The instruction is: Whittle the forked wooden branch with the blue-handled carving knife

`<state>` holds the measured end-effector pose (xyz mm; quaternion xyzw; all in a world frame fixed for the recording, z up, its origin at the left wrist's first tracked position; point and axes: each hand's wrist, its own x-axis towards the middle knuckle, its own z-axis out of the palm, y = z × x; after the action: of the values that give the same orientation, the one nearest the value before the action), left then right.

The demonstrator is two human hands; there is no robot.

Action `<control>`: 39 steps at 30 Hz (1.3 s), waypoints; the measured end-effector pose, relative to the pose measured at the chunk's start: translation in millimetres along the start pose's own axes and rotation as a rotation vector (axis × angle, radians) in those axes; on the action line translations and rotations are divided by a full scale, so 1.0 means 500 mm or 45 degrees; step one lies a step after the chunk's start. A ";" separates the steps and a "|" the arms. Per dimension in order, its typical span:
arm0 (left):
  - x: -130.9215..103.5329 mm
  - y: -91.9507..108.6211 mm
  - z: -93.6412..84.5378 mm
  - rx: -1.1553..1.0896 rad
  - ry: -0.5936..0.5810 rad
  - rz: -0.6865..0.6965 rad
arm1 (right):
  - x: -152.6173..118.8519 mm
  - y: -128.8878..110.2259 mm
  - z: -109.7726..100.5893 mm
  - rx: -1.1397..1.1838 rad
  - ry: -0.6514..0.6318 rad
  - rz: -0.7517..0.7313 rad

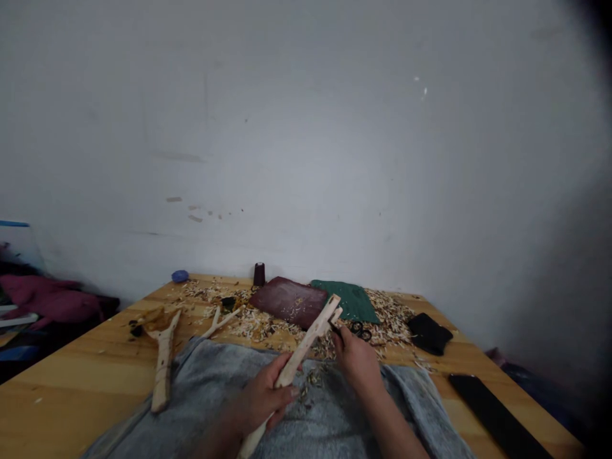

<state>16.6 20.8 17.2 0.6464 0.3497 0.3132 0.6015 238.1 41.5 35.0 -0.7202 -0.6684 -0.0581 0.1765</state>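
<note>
The left grip [268,392] and the right grip [356,360] are bare hands. Behind each grip, the left forearm [217,437] and the right forearm [392,421] are bare as well, narrowest at the wrist and widening toward the lower edge; the left forearm looks blurred.

My cloth [210,382] is grey-blue and mottled, over a yellow-brown table [81,363] with darker grain. One flat piece [291,302] is maroon (gold marks on it), another [351,301] deep green, and the stick [310,336] I hold is pale cream.
</note>
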 end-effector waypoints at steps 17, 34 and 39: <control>0.004 -0.012 -0.001 -0.011 -0.021 0.023 | 0.002 0.005 0.002 0.096 -0.044 0.005; -0.001 -0.001 -0.001 0.039 -0.004 -0.019 | -0.010 -0.016 -0.002 0.033 -0.036 -0.063; -0.003 0.005 0.002 0.041 -0.001 -0.017 | -0.005 -0.004 -0.008 0.008 0.005 0.006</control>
<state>16.9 18.9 19.4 0.6538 0.3589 0.3033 0.5931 236.6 38.1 38.2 -0.7211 -0.6666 -0.0570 0.1803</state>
